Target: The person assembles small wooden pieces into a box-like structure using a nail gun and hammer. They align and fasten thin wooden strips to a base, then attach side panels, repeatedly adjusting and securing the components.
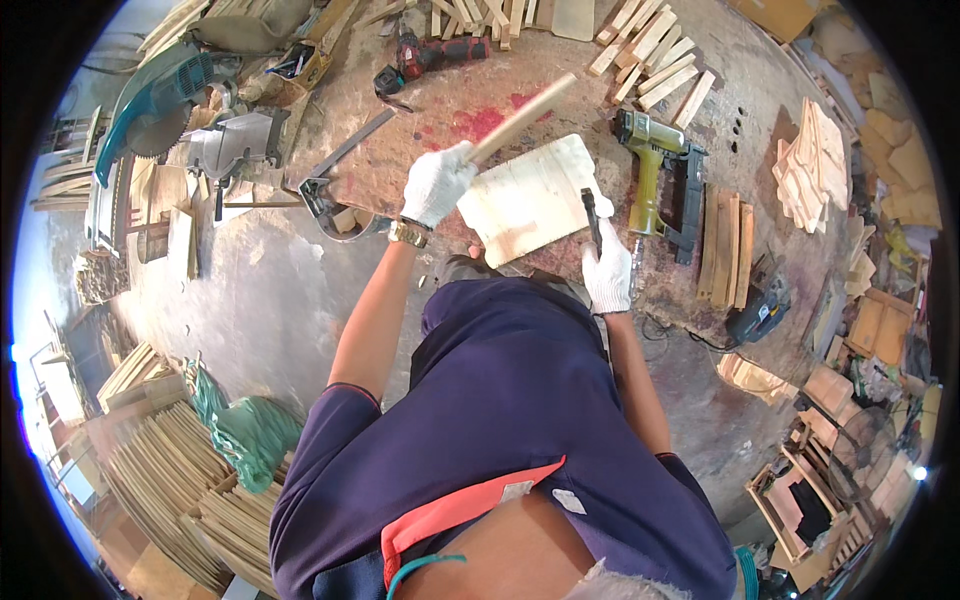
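My left hand (438, 186), in a white knitted glove, grips one end of a wooden strip (525, 117) that slants up and away to the right. A pale, flat wooden board (528, 202) lies in front of me on the worktable, beneath and between my hands. At its right edge, my gloved right hand (607, 268) is closed round a slim dark tool (592, 222); its exact kind cannot be made out. Just right of the board rests an olive-yellow nail gun (648, 175) with a dark magazine.
Wood strips (655, 60) lie across the table's far side, near a red-and-black cordless drill (440, 55). More strips (725, 245) and a corded power tool (760, 310) sit at right. A teal miter saw (160, 105) stands far left; stacked slats (165, 475) are at lower left.
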{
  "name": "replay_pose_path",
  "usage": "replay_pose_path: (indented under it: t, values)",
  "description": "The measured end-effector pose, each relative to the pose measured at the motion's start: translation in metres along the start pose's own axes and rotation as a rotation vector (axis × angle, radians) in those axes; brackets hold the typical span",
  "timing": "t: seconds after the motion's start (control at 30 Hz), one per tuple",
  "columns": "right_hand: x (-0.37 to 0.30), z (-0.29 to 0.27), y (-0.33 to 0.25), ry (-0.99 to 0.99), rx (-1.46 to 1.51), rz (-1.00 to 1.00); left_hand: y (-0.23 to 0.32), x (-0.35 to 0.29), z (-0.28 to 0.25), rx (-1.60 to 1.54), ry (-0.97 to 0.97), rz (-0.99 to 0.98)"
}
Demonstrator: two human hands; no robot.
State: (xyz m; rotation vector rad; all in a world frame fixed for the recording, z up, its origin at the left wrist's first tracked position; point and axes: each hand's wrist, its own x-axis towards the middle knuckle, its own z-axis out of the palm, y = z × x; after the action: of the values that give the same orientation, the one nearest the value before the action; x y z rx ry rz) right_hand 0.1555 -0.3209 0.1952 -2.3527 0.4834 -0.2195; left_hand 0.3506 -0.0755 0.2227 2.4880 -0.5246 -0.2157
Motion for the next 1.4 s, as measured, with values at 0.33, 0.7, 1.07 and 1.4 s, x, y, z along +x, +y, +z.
replay_pose_path:
  t: [0.33, 0.7, 1.07, 1.4]
  values:
    - [-0.041, 0.013, 0.046, -0.316, 0.203, 0.249, -0.053, -0.029, 0.009, -0.612, 0.391, -0.396]
    - [-0.026, 0.026, 0.005, -0.337, 0.000, -0.139, -0.163, -0.077, 0.089, -1.099, 0.358, -0.636]
    - [0.001, 0.057, 0.010, -0.356, -0.255, -0.134, -0.181, -0.075, 0.101, -1.180, 0.417, -0.645]
    - [-0.013, 0.054, 0.032, -0.332, -0.231, -0.136, -0.189, -0.078, 0.105, -1.187, 0.417, -0.614]
